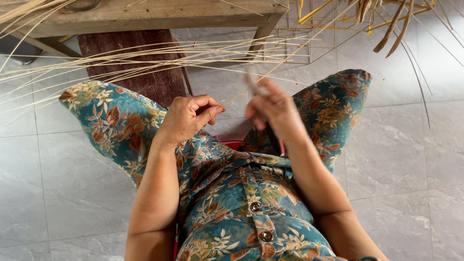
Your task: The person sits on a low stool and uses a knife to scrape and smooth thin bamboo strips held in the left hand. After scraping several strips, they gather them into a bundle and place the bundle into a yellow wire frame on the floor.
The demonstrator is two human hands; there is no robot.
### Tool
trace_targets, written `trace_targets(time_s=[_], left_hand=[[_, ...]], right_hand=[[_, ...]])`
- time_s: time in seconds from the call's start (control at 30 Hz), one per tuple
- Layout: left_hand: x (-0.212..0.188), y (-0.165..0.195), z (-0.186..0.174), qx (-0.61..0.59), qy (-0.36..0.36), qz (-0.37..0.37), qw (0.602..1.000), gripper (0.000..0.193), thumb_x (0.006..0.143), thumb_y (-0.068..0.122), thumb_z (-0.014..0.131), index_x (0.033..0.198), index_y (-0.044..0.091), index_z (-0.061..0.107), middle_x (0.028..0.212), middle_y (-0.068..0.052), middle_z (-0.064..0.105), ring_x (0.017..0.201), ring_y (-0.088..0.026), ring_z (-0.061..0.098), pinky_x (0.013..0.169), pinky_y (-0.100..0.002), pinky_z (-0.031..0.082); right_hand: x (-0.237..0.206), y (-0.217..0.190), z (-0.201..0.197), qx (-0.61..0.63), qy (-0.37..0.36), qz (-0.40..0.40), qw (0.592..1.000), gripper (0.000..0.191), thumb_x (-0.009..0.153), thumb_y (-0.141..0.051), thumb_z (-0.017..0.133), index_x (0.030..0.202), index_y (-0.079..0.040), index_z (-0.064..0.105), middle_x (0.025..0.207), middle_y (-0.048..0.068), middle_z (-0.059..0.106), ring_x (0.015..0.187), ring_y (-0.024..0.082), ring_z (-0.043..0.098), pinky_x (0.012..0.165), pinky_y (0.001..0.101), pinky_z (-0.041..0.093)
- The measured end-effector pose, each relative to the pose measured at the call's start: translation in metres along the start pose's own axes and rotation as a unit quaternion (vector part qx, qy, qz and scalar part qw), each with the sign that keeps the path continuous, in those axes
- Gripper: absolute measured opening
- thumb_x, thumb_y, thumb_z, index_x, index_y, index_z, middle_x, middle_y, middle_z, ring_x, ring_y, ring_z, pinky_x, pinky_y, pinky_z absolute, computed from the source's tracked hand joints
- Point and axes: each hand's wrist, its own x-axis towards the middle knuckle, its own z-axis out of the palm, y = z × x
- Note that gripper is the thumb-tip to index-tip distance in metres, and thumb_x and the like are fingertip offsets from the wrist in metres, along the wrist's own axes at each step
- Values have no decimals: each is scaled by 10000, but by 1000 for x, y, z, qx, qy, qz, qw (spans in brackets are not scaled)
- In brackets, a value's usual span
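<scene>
My left hand (189, 118) is curled above my left knee, its thumb and fingers pinched on a thin pale reed strip (270, 72) that runs up and to the right. My right hand (273, 108) is closed around a small blurred tool (252, 83), likely a knife, whose tip points up against that strip. Both hands hover over my lap, which is covered by a teal floral dress (232, 193) with round buttons.
A sheaf of long pale reeds (121, 60) fans leftward across my knees. A wooden table (145, 14) stands ahead, with a dark red board (140, 67) under it. A wire frame (299, 43) and yellow rods (328, 14) sit at the upper right on grey floor tiles.
</scene>
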Motion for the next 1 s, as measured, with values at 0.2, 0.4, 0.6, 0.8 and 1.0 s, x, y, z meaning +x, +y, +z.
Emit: trace_targets(time_s=[0.2, 0.4, 0.6, 0.8, 1.0], left_hand=[[0, 1, -1, -15, 6, 21, 1000, 123, 960, 210, 735, 959, 101, 791, 641, 16, 701, 541, -21, 559, 472, -226, 410], [0, -1, 2, -19, 6, -3, 1000, 123, 946, 220, 735, 936, 115, 798, 631, 35, 703, 504, -5, 555, 434, -220, 390], [6, -1, 9, -39, -7, -13, 999, 116, 961, 202, 741, 984, 106, 800, 659, 12, 708, 545, -22, 559, 462, -211, 398], [2, -7, 0, -28, 18, 23, 999, 134, 959, 167, 714, 1060, 116, 786, 767, 18, 770, 659, -1, 677, 530, -196, 488], [5, -10, 3, -1, 34, -8, 999, 102, 949, 175, 742, 1009, 115, 799, 724, 4, 762, 602, -41, 650, 509, -231, 464]], right_hand=[[4, 6, -7, 37, 3, 0, 999, 341, 1078, -77, 532, 1412, -53, 593, 760, 57, 692, 497, 93, 529, 460, 218, 418], [7, -23, -67, 130, 133, -154, 971, 364, 1161, -66, 515, 1519, -4, 540, 848, 97, 697, 556, 113, 539, 488, 260, 404], [0, 6, -18, -31, 19, -43, 998, 433, 1046, -69, 543, 1471, -31, 472, 828, 89, 732, 486, 98, 551, 463, 237, 453], [4, -11, -39, 55, 46, -53, 996, 310, 1126, -64, 544, 1429, -9, 583, 820, 101, 699, 537, 110, 546, 491, 238, 419], [2, -7, -29, 17, 32, -33, 999, 330, 1087, -60, 539, 1414, -83, 577, 787, 83, 715, 499, 97, 549, 457, 231, 418]])
